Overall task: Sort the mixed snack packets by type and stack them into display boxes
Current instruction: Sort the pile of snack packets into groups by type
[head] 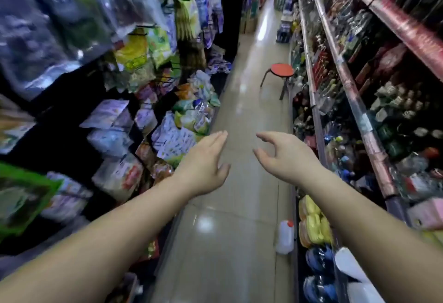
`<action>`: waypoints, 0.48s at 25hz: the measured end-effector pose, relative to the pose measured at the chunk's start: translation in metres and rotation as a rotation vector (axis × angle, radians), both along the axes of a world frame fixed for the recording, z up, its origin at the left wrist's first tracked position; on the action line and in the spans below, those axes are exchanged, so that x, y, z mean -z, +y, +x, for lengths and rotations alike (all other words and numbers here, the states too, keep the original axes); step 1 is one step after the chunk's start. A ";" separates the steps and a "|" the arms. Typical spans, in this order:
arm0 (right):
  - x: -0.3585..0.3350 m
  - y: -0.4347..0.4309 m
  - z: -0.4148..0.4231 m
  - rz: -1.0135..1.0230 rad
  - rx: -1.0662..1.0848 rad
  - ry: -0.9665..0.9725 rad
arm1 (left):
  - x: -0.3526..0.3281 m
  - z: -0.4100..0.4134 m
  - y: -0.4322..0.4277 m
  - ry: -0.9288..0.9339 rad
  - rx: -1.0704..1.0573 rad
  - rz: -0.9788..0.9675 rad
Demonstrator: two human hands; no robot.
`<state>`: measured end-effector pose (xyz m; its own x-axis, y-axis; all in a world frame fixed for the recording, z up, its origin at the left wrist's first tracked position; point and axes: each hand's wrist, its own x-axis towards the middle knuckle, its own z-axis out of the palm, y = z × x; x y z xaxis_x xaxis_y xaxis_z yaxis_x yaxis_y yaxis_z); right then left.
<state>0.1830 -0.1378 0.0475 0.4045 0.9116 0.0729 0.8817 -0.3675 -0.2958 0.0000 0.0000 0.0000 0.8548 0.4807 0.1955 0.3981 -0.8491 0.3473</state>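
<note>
I stand in a shop aisle with both arms stretched forward over the floor. My left hand is held out with straight fingers and holds nothing. My right hand has loosely curved fingers and is also empty. Many snack packets hang and lie on the racks to my left, white, purple, green and orange ones, blurred by motion. No display box is plain to see.
A tiled aisle floor runs ahead between two shelf rows. A red-topped stool stands by the right shelves. A white jug with a red cap sits on the floor at the right. The right shelves hold bottles and packs.
</note>
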 end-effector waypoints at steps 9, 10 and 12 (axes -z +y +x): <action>0.045 0.230 0.282 -0.064 0.024 0.170 | 0.059 0.263 0.206 0.048 -0.139 -0.219; 0.046 0.270 0.309 -0.083 0.004 0.180 | 0.056 0.289 0.238 0.052 -0.158 -0.229; 0.051 0.345 0.364 -0.092 -0.035 0.189 | 0.060 0.343 0.306 0.046 -0.176 -0.231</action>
